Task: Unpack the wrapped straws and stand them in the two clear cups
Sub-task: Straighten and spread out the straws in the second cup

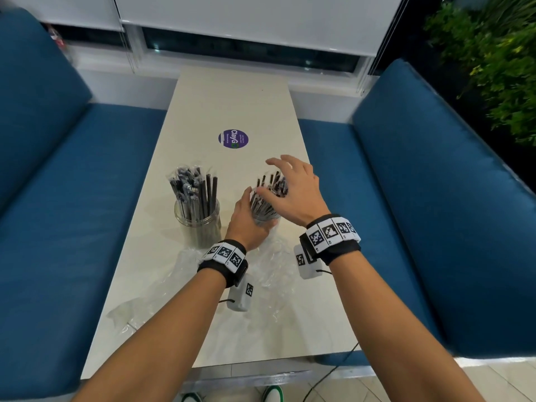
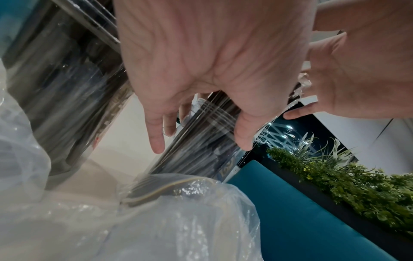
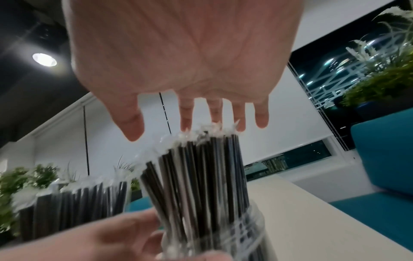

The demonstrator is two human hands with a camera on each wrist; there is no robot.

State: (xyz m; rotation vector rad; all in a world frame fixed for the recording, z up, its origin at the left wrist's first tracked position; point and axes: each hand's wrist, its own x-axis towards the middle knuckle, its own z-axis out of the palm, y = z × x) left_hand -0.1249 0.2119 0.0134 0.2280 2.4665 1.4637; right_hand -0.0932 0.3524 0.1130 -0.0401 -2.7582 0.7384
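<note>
Standing nearly upright in the right clear cup (image 1: pixel 262 217), the wrapped straws (image 1: pixel 268 192) point their long axis up at the right hand (image 1: pixel 293 187), which hovers just above their tops, fingers spread, holding nothing; the left hand (image 1: pixel 249 221) wraps the cup's near-left side and is the lower, closer one. Left of it, the second cup (image 1: pixel 198 224) is already filled

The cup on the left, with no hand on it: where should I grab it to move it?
Take the left cup around its clear lower wall, coming in from the side with the fingers wrapped round. It is a round, upright cup, and the straws stick up well above its rim and fan outward, so a grab from above would probably knock them crooked.
</note>
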